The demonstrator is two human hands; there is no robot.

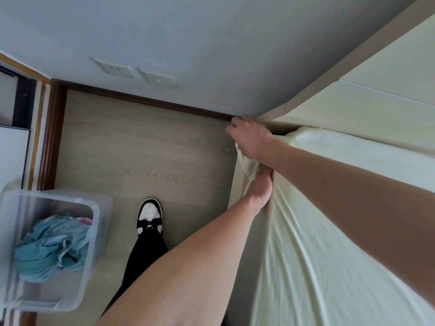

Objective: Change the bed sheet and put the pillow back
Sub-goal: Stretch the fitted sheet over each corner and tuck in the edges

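matt pale-yellow cloth sheet [329,255], wood-grain floor [141,149], clear glossy plastic bin [94,231], matt painted wall [211,43].

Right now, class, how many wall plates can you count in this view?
2: a socket plate and a second plate side by side low on the wall above the skirting; others may lie outside view.
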